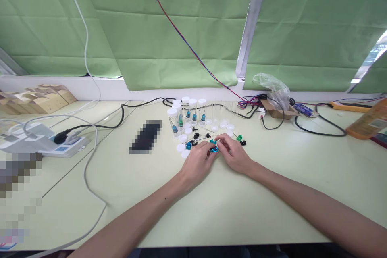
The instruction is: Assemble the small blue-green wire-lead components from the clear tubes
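Bare forearms (pixel 145 214) stretch in from the bottom corners, and now they meet over the pale table (pixel 272 213)! Left hand (pixel 198 161) has its fingers curled in, thumb side inward, closing on a shiny blue piece (pixel 214 150) right between the two hands. Across from it comes the right hand (pixel 233 153), fingers bent and tips drawn close together at that same spot; whether they grip the piece or merely touch it, nobody can tell from up here.

Just past the knuckles, what a crowd! White caps (pixel 183 138) lie scattered beside the left hand, a second blue piece (pixel 188 145) among them, with small black pieces (pixel 208 135) strewn near. Over by the right hand sits a green piece (pixel 239 138). Behind all that, capped clear tubes (pixel 194 113) stand upright in a cluster, coloured pieces visible inside.

Out on the left flank, a dark pixelated patch (pixel 146 136), then a white power strip (pixel 68 147) with a black plug (pixel 62 137). Far right, it's a cardboard box (pixel 278 112) holding a plastic bag (pixel 276 88), and an orange bottle (pixel 369 120) leaning at the edge. Green blinds (pixel 181 32) fill the background.
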The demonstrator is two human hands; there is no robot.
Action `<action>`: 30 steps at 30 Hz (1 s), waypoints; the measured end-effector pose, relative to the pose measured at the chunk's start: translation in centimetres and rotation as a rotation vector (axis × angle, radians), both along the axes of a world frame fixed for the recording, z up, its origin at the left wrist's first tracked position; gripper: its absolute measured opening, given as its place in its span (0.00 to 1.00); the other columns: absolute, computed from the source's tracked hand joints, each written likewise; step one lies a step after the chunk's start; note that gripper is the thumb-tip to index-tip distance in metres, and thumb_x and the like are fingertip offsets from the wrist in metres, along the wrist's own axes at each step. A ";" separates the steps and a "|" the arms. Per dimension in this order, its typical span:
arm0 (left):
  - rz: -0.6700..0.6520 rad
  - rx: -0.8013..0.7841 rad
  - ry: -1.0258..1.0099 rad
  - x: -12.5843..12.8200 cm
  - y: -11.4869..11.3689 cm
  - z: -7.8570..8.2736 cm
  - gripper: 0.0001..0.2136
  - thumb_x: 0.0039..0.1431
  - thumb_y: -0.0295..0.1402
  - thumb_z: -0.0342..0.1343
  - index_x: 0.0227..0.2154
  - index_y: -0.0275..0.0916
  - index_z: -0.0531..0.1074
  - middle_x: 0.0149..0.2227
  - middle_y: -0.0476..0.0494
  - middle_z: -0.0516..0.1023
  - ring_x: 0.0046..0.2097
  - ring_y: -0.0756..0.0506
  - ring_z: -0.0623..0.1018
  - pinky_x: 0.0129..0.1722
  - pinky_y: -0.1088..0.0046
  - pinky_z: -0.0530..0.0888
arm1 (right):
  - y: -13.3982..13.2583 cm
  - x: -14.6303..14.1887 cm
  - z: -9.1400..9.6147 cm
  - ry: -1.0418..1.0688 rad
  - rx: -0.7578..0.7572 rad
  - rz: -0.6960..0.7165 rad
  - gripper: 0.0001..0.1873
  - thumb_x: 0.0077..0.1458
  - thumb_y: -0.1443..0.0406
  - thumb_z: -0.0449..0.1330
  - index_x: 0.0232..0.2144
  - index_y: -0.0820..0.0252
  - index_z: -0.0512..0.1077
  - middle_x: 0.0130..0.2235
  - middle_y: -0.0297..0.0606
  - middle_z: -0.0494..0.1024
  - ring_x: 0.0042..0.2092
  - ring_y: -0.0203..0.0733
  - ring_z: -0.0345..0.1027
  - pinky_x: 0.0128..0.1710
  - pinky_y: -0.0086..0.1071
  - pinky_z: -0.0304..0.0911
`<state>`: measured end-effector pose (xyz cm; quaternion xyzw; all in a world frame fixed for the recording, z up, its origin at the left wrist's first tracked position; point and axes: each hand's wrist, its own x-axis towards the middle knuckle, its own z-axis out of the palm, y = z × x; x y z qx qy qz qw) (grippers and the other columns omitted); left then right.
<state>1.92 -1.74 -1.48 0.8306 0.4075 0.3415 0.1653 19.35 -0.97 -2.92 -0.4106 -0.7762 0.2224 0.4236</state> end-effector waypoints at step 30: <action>-0.013 -0.006 0.018 0.1 -0.1 -0.1 0.09 0.63 0.29 0.50 0.40 0.40 0.74 0.37 0.44 0.77 0.37 0.45 0.75 0.35 0.69 0.70 | -0.1 0.0 0.1 -0.023 -0.020 -0.012 0.12 0.68 0.59 0.45 0.44 0.57 0.65 0.25 0.30 0.70 0.26 0.38 0.63 0.31 0.31 0.58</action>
